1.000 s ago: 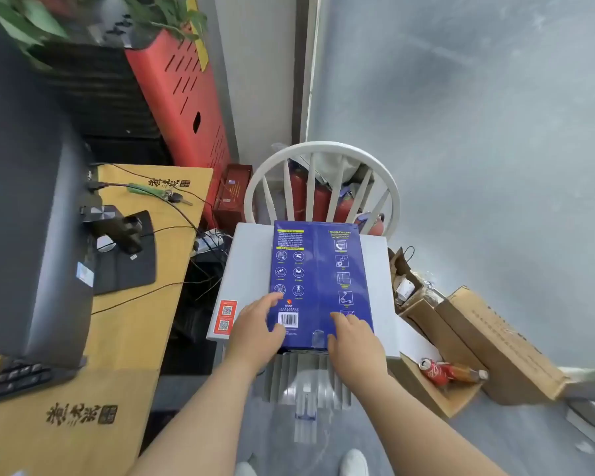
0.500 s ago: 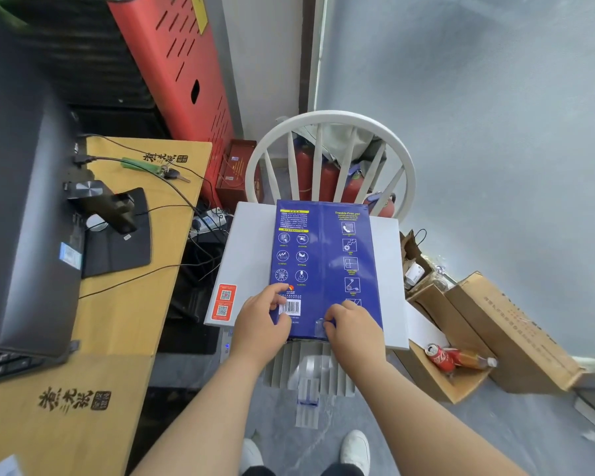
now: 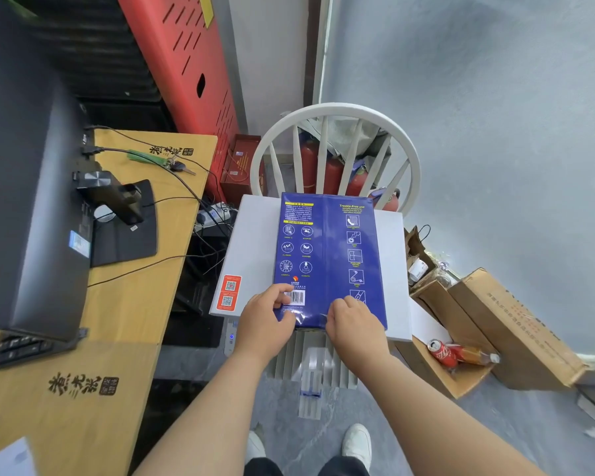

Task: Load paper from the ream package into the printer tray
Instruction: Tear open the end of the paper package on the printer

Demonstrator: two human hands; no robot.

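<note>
The blue ream package (image 3: 328, 259) lies flat on top of the white printer (image 3: 390, 269), dead ahead at twelve o'clock, its near end still sealed. Both hands are on that near edge: the left hand (image 3: 267, 324) at seven o'clock of the pack, thumb beside the barcode, the right hand (image 3: 354, 326) at five o'clock, fingertips pinching the wrapper; neither grip is closed around the pack. A wooden desk (image 3: 131, 304) sits at nine o'clock.

White printer top (image 3: 251, 242) carries blue ream package (image 3: 327, 255), lying flat, long side pointing away; orange QR sticker (image 3: 230, 293) at near-left corner. Wooden worktop (image 3: 141, 297) at left carries black monitor stand (image 3: 124, 221), cables, keys (image 3: 181, 167).
</note>
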